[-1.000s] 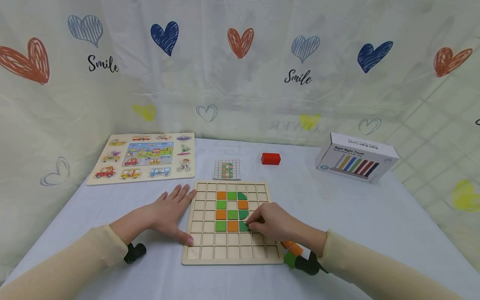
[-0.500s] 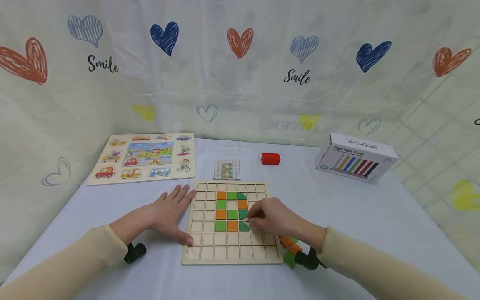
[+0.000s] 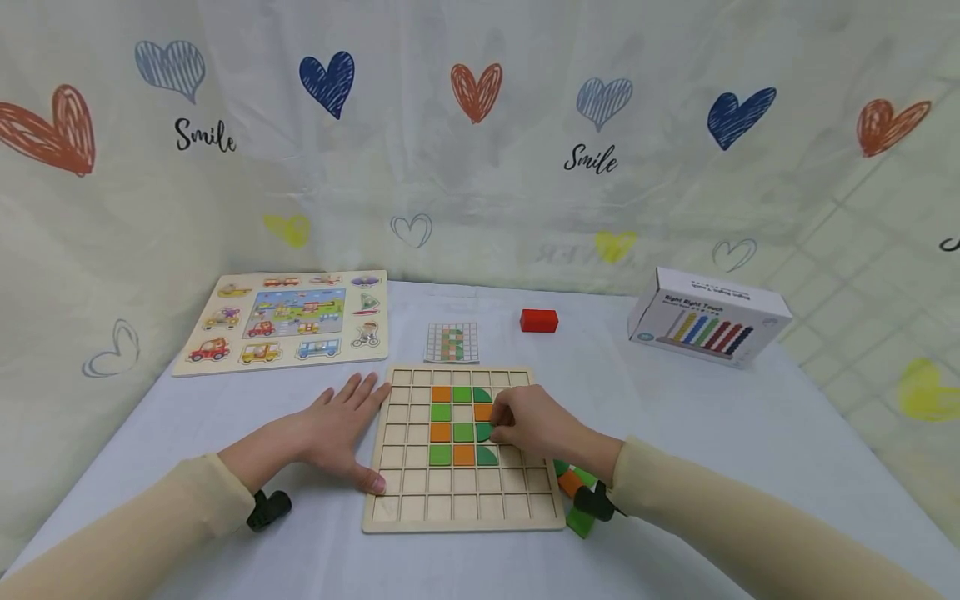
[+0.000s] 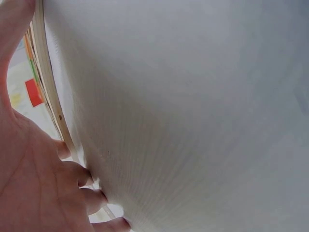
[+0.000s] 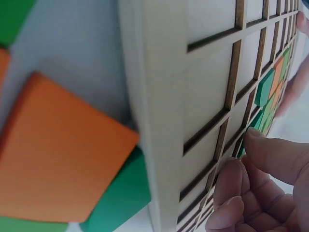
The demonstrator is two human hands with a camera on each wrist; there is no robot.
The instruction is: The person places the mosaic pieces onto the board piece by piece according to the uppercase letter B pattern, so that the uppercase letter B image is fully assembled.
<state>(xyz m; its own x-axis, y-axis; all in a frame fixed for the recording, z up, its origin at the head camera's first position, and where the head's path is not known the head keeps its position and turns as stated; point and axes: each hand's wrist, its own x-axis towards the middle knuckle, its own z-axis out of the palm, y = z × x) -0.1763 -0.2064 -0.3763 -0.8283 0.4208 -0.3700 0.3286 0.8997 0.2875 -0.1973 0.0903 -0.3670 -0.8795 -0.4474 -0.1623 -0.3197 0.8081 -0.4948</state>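
A wooden grid board (image 3: 465,508) lies on the table, with orange, light green and dark green tiles in its cells. My left hand (image 3: 330,435) rests at the board's left edge, fingers spread and thumb on the rim. My right hand (image 3: 543,423) is over the right part of the board. In the right wrist view, its thumb and curled index finger pinch at a dark green tile (image 5: 243,147). In the head view this rounded tile sits in the third filled row, partly hidden by the fingertips. Another dark green tile (image 3: 487,456) lies in the row below.
Loose tiles, among them an orange one (image 5: 72,150), lie beside the board's right edge under the right wrist. Behind the board are a pattern card (image 3: 452,342), a red block (image 3: 539,321), a vehicle puzzle (image 3: 285,362) and a box (image 3: 708,321).
My right hand has moved up the board, from the dark green tile in the lowest filled row to the one above. The left hand stays in place. The head view has shifted slightly.
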